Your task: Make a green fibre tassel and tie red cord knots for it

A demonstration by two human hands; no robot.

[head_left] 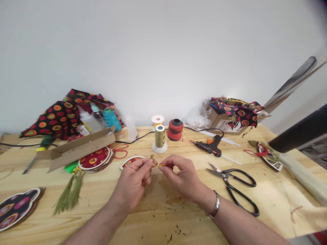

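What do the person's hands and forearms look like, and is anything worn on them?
The left hand and right hand are bare, with no gloves, and the forearms show no sleeves. A silver metal bangle circles the right wrist.

The left hand [133, 183] and right hand [182, 177] are bare, nails cut short, and the forearms [245, 228] run bare out of view at the near edge. On the right wrist sits the one piece worn — a silver bangle [216, 205], polished and broad.
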